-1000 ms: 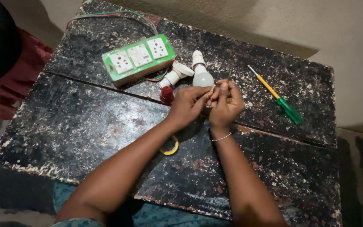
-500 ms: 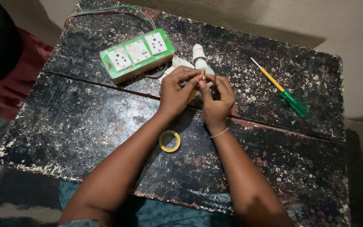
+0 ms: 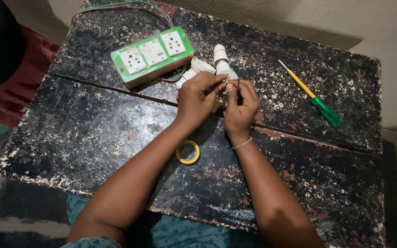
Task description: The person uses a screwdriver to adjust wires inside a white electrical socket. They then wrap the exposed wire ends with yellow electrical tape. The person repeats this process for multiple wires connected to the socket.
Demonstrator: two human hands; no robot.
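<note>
Both hands, left hand (image 3: 201, 94) and right hand (image 3: 241, 104), pinch a thin wire (image 3: 227, 81) above the desk (image 3: 116, 138); I should grip close to its tip, twisting gently.

both hands, left hand (image 3: 198, 97) and right hand (image 3: 240, 108), have shifted nearer the white holder (image 3: 221, 62).

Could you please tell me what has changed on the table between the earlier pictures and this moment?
Little has changed. The left hand and right hand remain together above the white lamp holder, pinching a thin wire; only the fingers shifted slightly. Nothing was picked up or let go. The green socket board, screwdriver and yellow tape roll lie where they were on the dark table.
</note>
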